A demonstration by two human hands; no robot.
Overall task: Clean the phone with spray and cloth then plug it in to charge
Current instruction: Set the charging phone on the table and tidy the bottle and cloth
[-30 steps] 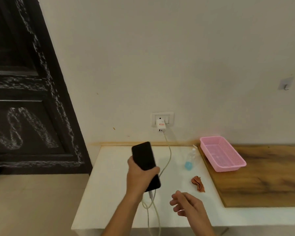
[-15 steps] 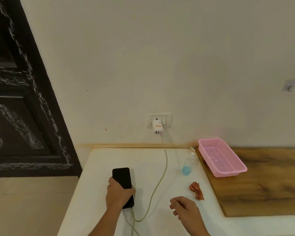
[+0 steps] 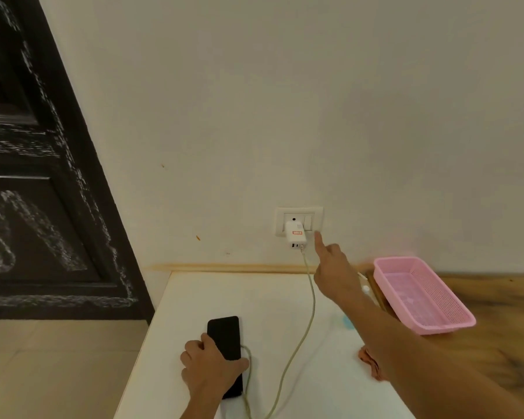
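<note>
Phone [image 3: 223,337] flat on table [image 3: 194,291] — under left hand [image 3: 208,368] grip.

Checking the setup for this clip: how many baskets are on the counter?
1. A pink basket sits empty at the right, on the wooden section by the wall, beyond the outstretched right arm. Nothing suggests another, though the frame crops the counter.

One phone [image 3: 224,337]; one charger [image 3: 295,234]; one cable [image 3: 310,300]; one pink basket [image 3: 454,316]; one cloth [image 3: 368,358]; two hands [image 3: 209,367], [image 3: 333,273]; one wall socket [image 3: 280,219].
</note>
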